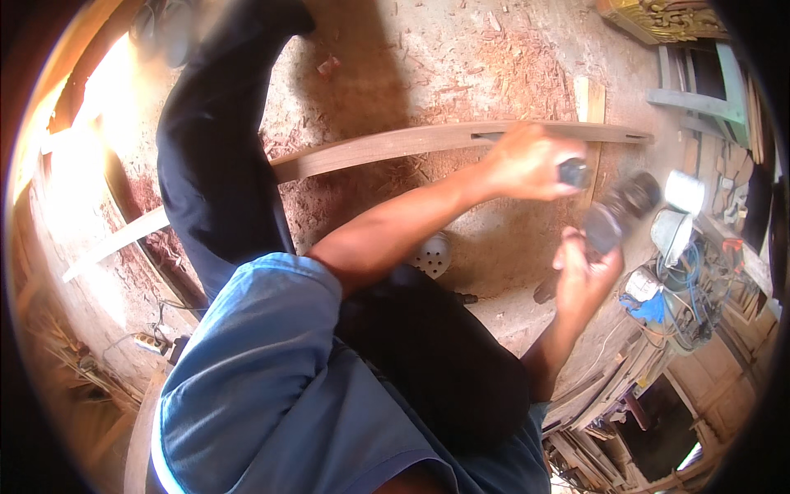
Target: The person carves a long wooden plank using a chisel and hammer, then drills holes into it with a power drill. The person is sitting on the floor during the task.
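- The floor (pixel 461 49) is the largest thing, reddish chips being scattered on its upper half.
- The left leg (pixel 210 148), in dark trousers, comes down from the upper left and stands in the way: it crosses a wooden beam (pixel 370 151) and hides one part.
- This beam goes across the upper middle of the frame. Its long axis runs roughly left to right, rising from the leg, and its right end points to the right edge; the lens bends it.
- A golden carved piece (pixel 666 20) is at the upper right.
- A pale wood strip (pixel 587 99) passes crosswise at the beam's right part.
- The left hand (pixel 535 163), right of centre, covers part of the beam; its fingers are closed around a dark round tool (pixel 573 172), whose end faces right.
- The right hand (pixel 586 267), lower, has its fingers wrapped on a blurred dark tool (pixel 609 226), which points to the upper right; its exact form I cannot tell.
- A metal container (pixel 671 235) stands near, at the right.
- A white perforated object (pixel 431 255) is below the beam, near the centre.
- A narrow slot (pixel 487 136) shows in the beam.
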A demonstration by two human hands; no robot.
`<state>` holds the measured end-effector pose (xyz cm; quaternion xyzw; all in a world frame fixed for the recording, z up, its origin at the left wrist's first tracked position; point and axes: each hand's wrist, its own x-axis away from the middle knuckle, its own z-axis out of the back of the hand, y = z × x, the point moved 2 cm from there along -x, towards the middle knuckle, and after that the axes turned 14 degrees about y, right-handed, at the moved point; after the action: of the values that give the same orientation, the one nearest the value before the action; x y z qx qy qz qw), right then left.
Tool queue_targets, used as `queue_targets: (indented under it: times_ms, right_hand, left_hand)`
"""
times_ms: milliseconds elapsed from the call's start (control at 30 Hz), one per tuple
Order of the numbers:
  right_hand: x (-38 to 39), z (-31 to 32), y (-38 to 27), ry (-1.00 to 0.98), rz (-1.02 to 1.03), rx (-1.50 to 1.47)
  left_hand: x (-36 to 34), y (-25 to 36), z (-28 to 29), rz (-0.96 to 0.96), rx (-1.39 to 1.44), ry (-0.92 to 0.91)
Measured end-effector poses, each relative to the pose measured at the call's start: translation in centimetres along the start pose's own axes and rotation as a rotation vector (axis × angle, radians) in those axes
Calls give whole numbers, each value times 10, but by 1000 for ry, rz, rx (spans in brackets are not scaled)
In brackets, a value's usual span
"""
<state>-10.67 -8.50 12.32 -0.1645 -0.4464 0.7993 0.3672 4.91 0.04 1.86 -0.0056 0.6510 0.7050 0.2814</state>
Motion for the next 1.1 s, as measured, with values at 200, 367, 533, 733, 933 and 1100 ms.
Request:
queue_targets:
  times_ms: [200, 367, 533, 733, 933, 1100]
  right_hand:
    - [-2, 50, -38, 291, 146, -46]
    - [-8, 133, -87, 423, 574, -244]
    - [-9, 52, -152, 203, 871, -461]
    - [-9, -33, -23, -52, 358, 262]
    - [19, 7, -1, 112, -126, -59]
    - [23, 46, -14, 370, -80, 57]
  left_hand:
    - [-31, 10, -29, 169, -145, -214]
    - [13, 0, 4, -51, 98, 118]
    - [20, -3, 20, -84, 191, 109]
    - [22, -20, 23, -242, 183, 133]
    - [-39, 9, -13, 254, -50, -287]
    - [-40, 94, -32, -54, 259, -51]
